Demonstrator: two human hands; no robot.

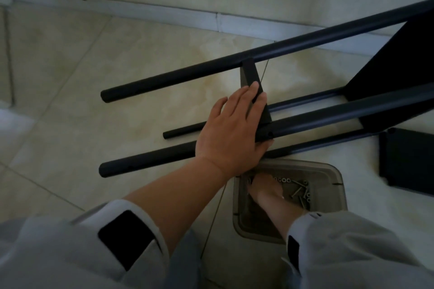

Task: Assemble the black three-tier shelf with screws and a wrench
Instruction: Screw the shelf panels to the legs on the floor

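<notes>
Head view: shelf frame (305, 49) on its side on floor, approx half built. Left hand (231, 130), fingers flat, steadies shelf panel (252, 77) betw poles. Right hand (265, 186) below frame in screw tray (333, 176); grip can't tell. Loose panel (408, 162) right of frame, unfitted.
</notes>
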